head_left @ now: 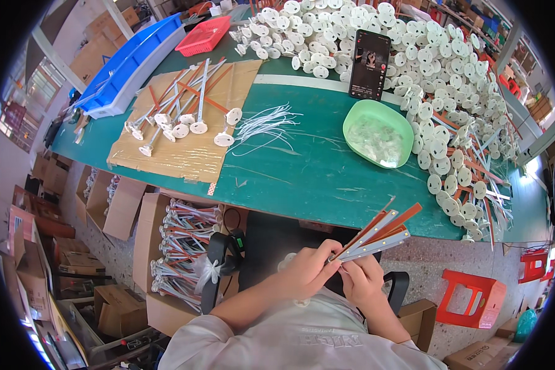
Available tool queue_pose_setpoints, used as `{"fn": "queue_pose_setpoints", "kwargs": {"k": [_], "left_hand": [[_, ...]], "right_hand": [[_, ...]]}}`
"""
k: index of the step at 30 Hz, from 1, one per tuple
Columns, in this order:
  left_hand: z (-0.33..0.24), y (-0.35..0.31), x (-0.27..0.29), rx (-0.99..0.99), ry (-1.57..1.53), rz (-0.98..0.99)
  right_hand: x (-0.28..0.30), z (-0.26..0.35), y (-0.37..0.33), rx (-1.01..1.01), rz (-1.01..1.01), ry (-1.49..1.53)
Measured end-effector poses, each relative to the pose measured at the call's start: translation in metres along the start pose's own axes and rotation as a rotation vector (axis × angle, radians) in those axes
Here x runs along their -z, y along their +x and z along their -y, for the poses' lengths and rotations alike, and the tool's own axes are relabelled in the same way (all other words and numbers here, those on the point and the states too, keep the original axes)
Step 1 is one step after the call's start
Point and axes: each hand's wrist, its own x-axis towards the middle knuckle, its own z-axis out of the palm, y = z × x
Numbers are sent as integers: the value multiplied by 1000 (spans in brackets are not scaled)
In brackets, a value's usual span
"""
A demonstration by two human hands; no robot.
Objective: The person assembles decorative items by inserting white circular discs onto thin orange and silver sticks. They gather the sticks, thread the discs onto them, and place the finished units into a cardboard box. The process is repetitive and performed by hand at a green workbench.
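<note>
Green worktable (290, 179) spread before us, pale-green bowl (367, 112) on top.
Nearer us than the bowl, our left hand (317, 266) and right hand (364, 280) are both closed on the lower ends of fanned brown and silver strips (381, 235); just beyond the bowl is a phone (362, 87), and to the bowl's right white disc-ended pieces (439, 148) heap up.

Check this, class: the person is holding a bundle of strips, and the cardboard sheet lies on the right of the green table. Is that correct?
One mistake: the head view shows the cardboard sheet on the left of the green table. The bundle of strips is indeed held.
</note>
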Motion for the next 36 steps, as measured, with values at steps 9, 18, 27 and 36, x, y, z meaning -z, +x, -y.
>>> {"fn": "queue_pose_setpoints", "kwargs": {"k": [9, 18, 27, 36], "left_hand": [[-2, 2, 1, 82, 47, 87], [14, -6, -8, -32, -29, -22], [-7, 8, 16, -407, 494, 79], [-32, -10, 34, -307, 273, 344]], "right_hand": [[-5, -3, 2, 54, -30, -27], [-4, 15, -7, -379, 55, 351], [8, 30, -14, -1170, 86, 1490], [-15, 32, -24, -1095, 357, 1884]]}}
